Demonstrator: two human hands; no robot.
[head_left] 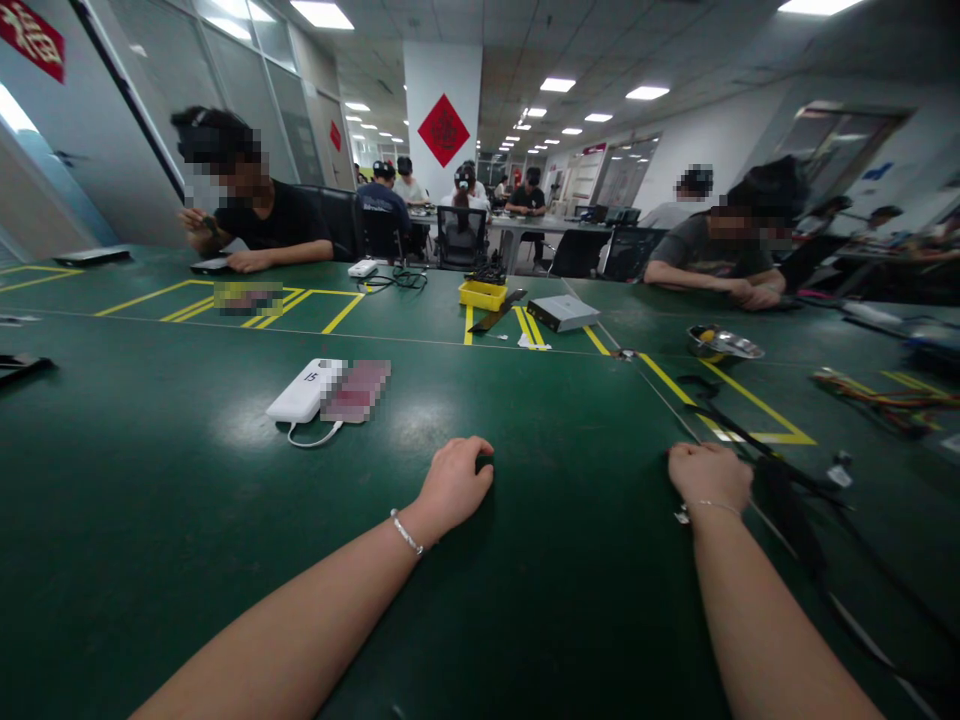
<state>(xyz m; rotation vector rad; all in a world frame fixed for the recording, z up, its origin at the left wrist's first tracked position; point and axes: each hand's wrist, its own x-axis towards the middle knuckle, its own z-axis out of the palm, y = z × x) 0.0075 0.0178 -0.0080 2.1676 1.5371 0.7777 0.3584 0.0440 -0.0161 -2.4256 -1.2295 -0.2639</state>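
Observation:
My left hand (455, 485) rests on the green table, fingers loosely bent and the thumb apart from the index finger. Nothing shows in it. To its upper left lie a white power bank (304, 392) marked 15 and a blurred-out flat object (357, 391), with a short white cable (315, 443) beside them. My right hand (709, 475) is curled into a fist on the table, with nothing visible in it. Just to its right runs a black strap (787, 500) with dark cables; whether the hand touches it I cannot tell.
Farther off stand a yellow bin (482, 295), a grey metal box (562, 313) and a shiny metal bowl (724, 343). Coloured wires (874, 395) lie at the right. Yellow tape (757, 438) marks the table. Two people sit across from me, one left (277, 225), one right (705, 260).

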